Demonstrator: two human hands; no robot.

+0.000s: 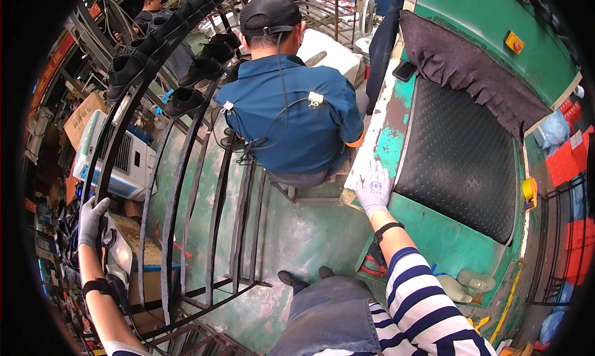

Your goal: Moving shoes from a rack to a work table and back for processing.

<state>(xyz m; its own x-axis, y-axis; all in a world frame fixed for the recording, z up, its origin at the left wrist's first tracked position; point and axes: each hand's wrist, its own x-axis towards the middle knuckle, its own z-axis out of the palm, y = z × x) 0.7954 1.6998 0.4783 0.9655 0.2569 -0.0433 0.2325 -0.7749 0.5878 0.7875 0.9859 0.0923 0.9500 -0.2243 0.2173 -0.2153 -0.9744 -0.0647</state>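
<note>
My left hand (93, 221), in a pale glove, is closed round the outer rail of a dark metal rack (168, 250) at the left. Black shoes (127, 68) stand in rows on the rack's far part; the near bars carry none. My right hand (374, 187), also gloved, lies flat with fingers stretched forward on the worn edge of a green machine bench (434, 223). Beside it on the bench is a black studded rubber belt (462, 161), its far end under a dark cloth curtain (468, 71). A black phone (404, 70) lies near the curtain.
A person in a blue shirt (291, 117) sits close ahead, between rack and bench. A white air cooler (118, 158) and a cardboard box (85, 117) stand behind the rack. Shoe lasts (476, 281) lie on the bench's near ledge; red boxes (567, 161) are at right.
</note>
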